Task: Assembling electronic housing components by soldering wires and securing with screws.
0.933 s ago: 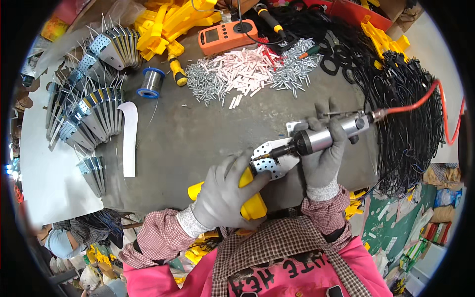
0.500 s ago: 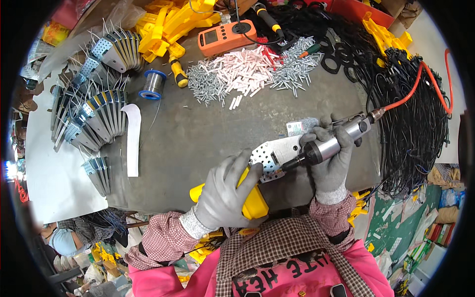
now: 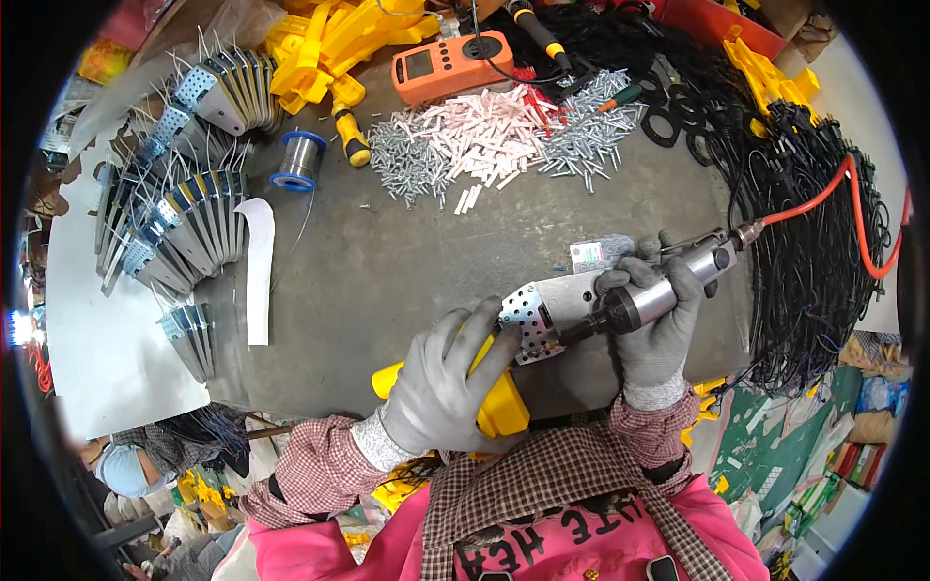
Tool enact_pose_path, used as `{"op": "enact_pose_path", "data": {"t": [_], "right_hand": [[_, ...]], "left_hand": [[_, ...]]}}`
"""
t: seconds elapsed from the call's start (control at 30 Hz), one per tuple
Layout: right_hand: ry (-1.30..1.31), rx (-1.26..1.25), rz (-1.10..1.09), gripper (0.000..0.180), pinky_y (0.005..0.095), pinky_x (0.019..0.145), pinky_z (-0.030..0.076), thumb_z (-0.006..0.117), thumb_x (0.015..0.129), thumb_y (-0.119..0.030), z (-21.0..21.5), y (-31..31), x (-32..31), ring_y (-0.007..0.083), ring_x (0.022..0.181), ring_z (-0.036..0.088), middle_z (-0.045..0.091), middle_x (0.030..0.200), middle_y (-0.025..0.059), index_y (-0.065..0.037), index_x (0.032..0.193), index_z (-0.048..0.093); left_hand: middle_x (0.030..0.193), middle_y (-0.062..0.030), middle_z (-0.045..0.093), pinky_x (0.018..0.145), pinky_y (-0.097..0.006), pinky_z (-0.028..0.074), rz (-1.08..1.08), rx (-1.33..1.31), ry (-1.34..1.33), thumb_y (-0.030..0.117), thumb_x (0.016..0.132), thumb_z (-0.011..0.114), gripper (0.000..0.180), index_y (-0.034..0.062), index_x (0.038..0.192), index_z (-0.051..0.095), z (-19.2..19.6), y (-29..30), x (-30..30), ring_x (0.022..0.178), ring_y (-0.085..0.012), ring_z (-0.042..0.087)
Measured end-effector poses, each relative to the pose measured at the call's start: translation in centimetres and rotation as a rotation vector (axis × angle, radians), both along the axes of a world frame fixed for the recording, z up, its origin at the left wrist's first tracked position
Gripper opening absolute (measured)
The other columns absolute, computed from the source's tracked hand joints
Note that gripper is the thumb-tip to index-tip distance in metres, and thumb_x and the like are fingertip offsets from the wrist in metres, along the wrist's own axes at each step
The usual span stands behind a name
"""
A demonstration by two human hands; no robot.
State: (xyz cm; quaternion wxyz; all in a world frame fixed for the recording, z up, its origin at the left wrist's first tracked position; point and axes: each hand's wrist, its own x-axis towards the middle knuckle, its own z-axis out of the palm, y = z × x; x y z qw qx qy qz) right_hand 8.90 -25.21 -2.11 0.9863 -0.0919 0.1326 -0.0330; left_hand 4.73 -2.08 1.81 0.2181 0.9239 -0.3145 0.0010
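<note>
My left hand (image 3: 436,382), in a grey glove, is closed around a yellow plastic handle (image 3: 504,407). A perforated metal plate (image 3: 528,315) with a smooth flat blade-like part (image 3: 570,295) sticks out of that handle to the right. In my right hand (image 3: 659,344), also gloved, is a silver pneumatic screwdriver (image 3: 651,300), its fingers wrapped round the barrel. The driver's dark nose points left at the plate's near edge; whether its tip touches a screw there I cannot tell. A red air hose (image 3: 804,205) runs from its back end.
Beyond my hands lie piles of screws (image 3: 412,160) and pale pink sleeves (image 3: 494,136), an orange meter (image 3: 450,66), a solder spool (image 3: 298,160) and a yellow-black screwdriver (image 3: 351,136). Metal plate assemblies (image 3: 199,228) stack at left. Black cables (image 3: 809,261) heap at right; yellow housings (image 3: 339,48) at back.
Both hands, with the handle and the pneumatic screwdriver, have shifted slightly right in the picture. The red hose has swung lower and farther right. Both grips stay the same.
</note>
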Motion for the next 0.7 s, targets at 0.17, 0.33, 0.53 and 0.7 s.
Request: {"op": "enact_pose_path", "data": {"t": [0.17, 0.33, 0.53, 0.7], "right_hand": [[-0.021, 0.027, -0.009, 0.038, 0.041, 0.088, 0.048, 0.061, 0.093, -0.011, -0.39, -0.33, 0.02, 0.0156, 0.086, 0.052, 0.053, 0.108, 0.009, -0.008, 0.127, 0.046], [-0.021, 0.015, 0.001, 0.037, 0.04, 0.089, 0.047, 0.059, 0.093, -0.012, -0.23, -0.18, -0.01, 0.0152, 0.087, 0.051, 0.049, 0.107, 0.0078, -0.008, 0.127, 0.046], [-0.061, 0.013, 0.01, 0.036, 0.0399, 0.091, 0.046, 0.059, 0.094, -0.012, -0.61, -0.36, -0.13, 0.0152, 0.088, 0.051, 0.052, 0.11, 0.0085, -0.009, 0.128, 0.046], [-0.049, 0.011, 0.013, 0.036, 0.0401, 0.091, 0.046, 0.059, 0.094, -0.012, -0.65, -0.28, -0.19, 0.0154, 0.088, 0.052, 0.053, 0.111, 0.009, -0.009, 0.128, 0.047]], "left_hand": [[0.136, -0.0192, 0.048, 0.081, -0.043, 0.048, -0.001, -0.001, 0.017, 0.047, 0.045, 0.087, 0.096, 0.0075, 0.127, 0.057, -0.05, -0.03, 0.1, 0.114, -0.0354, 0.053], [0.136, -0.0191, 0.048, 0.081, -0.043, 0.048, 0.003, 0.011, 0.02, 0.047, 0.046, 0.086, 0.095, 0.0073, 0.127, 0.056, -0.01, -0.03, 0.09, 0.113, -0.0353, 0.053], [0.136, -0.0186, 0.048, 0.083, -0.043, 0.047, -0.003, 0.0, 0.01, 0.047, 0.045, 0.086, 0.096, 0.0074, 0.127, 0.056, 0.04, 0.05, 0.01, 0.115, -0.0348, 0.052], [0.135, -0.0181, 0.048, 0.084, -0.042, 0.047, 0.0, 0.015, 0.02, 0.048, 0.044, 0.086, 0.097, 0.0078, 0.127, 0.056, -0.04, 0.08, 0.0, 0.117, -0.0342, 0.051]]}}
